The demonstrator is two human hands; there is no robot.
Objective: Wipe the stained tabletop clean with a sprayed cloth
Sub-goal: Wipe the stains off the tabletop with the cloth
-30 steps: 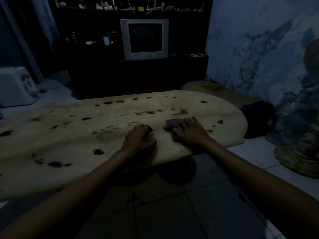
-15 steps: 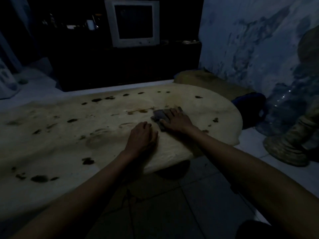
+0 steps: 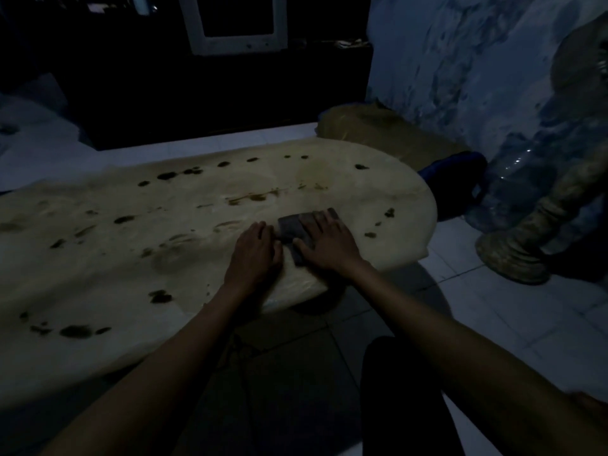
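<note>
A long pale tabletop [image 3: 108, 258] with rounded ends lies low in front of me, spotted with several dark stains [image 3: 75, 331] and a smeared streak [image 3: 253, 196]. A dark folded cloth [image 3: 291, 229] lies flat on it near the right end. My right hand [image 3: 329, 243] presses flat on the cloth, fingers spread over its top. My left hand [image 3: 255, 255] rests on the table just left of the cloth, fingers loosely curled, its fingertips next to the cloth's edge. The room is dim.
A white monitor [image 3: 235, 26] stands on a dark cabinet behind the table. A brown cushion [image 3: 378, 130] and a dark blue object [image 3: 457, 182] lie past the right end. A clear bottle [image 3: 513, 189] and a stone pedestal base [image 3: 516, 255] stand on the tiled floor at right.
My right hand slid the cloth left and farther onto the table, up against my left hand. The left hand uncurled from a fist. The camera tilted down.
</note>
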